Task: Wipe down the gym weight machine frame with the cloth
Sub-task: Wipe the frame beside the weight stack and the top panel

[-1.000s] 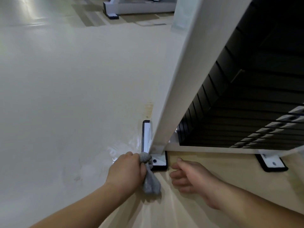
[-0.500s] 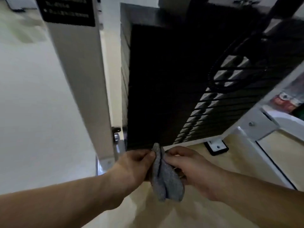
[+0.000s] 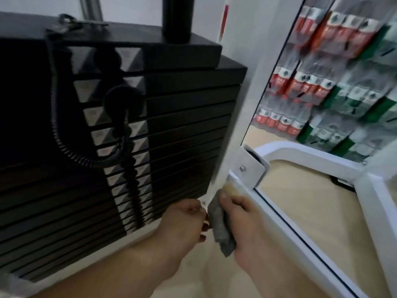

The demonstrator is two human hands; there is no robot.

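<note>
The grey cloth is seen low in the middle of the frame, pressed to the bottom part of the white frame of the machine. It is gripped by the right hand, with the thumb on top and the other fingers wrapped round it. The left hand is held just beside the cloth with its fingers bent. Whether the cloth is pinched by it cannot be told. The job looks only partly done. A yellow patch is seen on the frame just above the cloth, and the tall post above and the low bar at lower right likely need wiping too. Which parts are already clean cannot be told, as the picture is blurred. The black weights and a curly cord fill the left side. Bottles at upper right are too fuzzy to be read. The top of the frame is cut off, and its foot is hidden behind the hands.
</note>
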